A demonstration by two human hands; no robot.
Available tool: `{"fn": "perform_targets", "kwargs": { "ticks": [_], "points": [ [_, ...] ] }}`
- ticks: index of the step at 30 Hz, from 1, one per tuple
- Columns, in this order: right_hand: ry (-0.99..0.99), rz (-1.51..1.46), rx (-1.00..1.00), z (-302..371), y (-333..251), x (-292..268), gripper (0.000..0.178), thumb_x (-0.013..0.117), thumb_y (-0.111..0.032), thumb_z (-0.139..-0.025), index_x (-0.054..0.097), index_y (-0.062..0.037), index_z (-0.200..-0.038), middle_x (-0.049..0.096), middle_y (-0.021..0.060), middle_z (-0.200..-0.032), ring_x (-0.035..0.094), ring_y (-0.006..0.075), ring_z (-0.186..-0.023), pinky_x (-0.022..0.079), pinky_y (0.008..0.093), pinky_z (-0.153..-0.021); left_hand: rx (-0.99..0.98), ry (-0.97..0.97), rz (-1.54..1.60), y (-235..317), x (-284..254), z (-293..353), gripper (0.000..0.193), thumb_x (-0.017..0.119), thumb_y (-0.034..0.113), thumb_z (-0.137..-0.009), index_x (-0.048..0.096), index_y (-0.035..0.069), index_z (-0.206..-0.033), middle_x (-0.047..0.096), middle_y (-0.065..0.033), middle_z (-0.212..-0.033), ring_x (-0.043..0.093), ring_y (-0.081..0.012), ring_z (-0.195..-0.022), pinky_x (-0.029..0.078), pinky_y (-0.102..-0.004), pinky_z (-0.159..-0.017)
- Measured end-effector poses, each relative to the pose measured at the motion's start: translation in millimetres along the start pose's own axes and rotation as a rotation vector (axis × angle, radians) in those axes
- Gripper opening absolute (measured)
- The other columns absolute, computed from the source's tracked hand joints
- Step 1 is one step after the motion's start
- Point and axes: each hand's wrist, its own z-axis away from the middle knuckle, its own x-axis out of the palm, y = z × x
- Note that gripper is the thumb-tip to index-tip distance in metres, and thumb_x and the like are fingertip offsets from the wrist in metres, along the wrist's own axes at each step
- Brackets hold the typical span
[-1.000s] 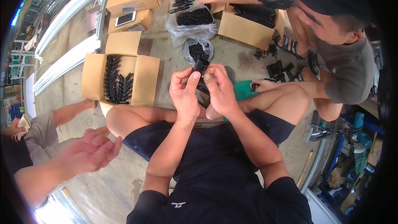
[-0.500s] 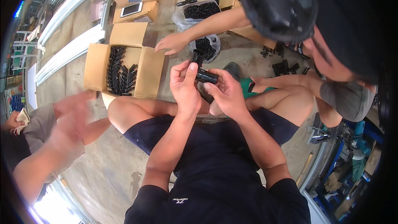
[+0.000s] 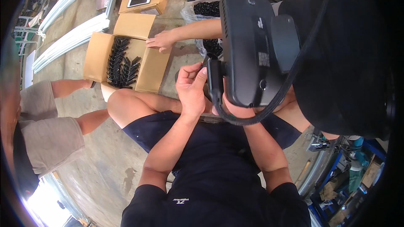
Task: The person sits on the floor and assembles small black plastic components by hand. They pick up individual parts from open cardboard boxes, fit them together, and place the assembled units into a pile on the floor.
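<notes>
white phone (image 3: 139, 0) on a cardboard box (image 3: 159, 6), long white bars (image 3: 72, 40) on the floor (image 3: 101, 166)

It's basically a head-worn fisheye, left one of a side-by-side pair, pointed down at the wearer's left hand (image 3: 191, 90) and lap (image 3: 214, 136). Forearms (image 3: 173, 147) come in close from 6 o'clock, an open box (image 3: 153, 71) sits farther out at 10, and a co-worker's headset (image 3: 248, 50) crowds the lens around 1.

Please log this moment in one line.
left hand: holds black part, partly hidden; right hand: mostly behind headset; co-worker's hand: at box
</notes>
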Motion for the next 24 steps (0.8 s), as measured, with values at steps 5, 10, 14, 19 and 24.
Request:
{"fn": "perform_targets", "kwargs": {
  "ticks": [5, 10, 14, 19, 24],
  "points": [
    [0.141, -0.291, 0.227, 2, 9, 20, 0.020, 0.072, -0.006, -0.091, 0.071, -0.0011, -0.110, 0.067, 0.0091, -0.118, 0.067, 0.0228, -0.104, 0.052, 0.0335, -0.090, 0.144, -0.055, 0.066, 0, 19, 12, 0.019, 0.070, -0.005, -0.096, 0.063, -0.003, -0.113, 0.072, -0.0123, -0.115, 0.067, -0.0134, -0.104, 0.054, -0.0279, -0.096],
    [0.087, -0.324, 0.242, 5, 19, 22, 0.010, 0.068, -0.005, -0.097, 0.069, 0.0009, -0.104, 0.065, 0.0074, -0.108, 0.066, 0.0159, -0.097, 0.052, 0.0298, -0.085, 0.148, -0.069, 0.031, -8, 17, 11, 0.018, 0.071, -0.003, -0.096, 0.064, -0.003, -0.113, 0.072, -0.0120, -0.114, 0.067, -0.0133, -0.104, 0.054, -0.0278, -0.095],
    [0.129, -0.364, 0.265, 8, 8, 21, 0.011, 0.067, -0.004, -0.098, 0.066, 0.0023, -0.107, 0.064, 0.0066, -0.104, 0.065, 0.0136, -0.092, 0.052, 0.0290, -0.082, 0.109, -0.058, 0.061, -10, 15, 12, 0.018, 0.070, -0.003, -0.097, 0.064, -0.003, -0.113, 0.072, -0.0118, -0.113, 0.067, -0.0128, -0.103, 0.054, -0.0272, -0.094],
    [0.121, -0.238, 0.232, 4, 8, 27, 0.015, 0.070, -0.004, -0.095, 0.067, -0.0007, -0.109, 0.067, 0.0097, -0.115, 0.066, 0.0175, -0.095, 0.054, 0.0330, -0.084, 0.138, -0.056, 0.094, -5, 17, 12, 0.018, 0.070, -0.002, -0.097, 0.063, -0.003, -0.114, 0.072, -0.0119, -0.113, 0.067, -0.0125, -0.102, 0.055, -0.0264, -0.093],
    [0.030, -0.183, 0.042, 10, 17, 26, 0.007, 0.062, -0.007, -0.103, 0.064, -0.0004, -0.104, 0.063, 0.0083, -0.109, 0.061, 0.0161, -0.103, 0.049, 0.0307, -0.091, 0.082, -0.026, 0.146, -9, 10, 9, 0.018, 0.070, -0.002, -0.097, 0.063, -0.003, -0.113, 0.073, -0.0113, -0.112, 0.068, -0.0115, -0.100, 0.055, -0.0250, -0.090]
  ]
}}
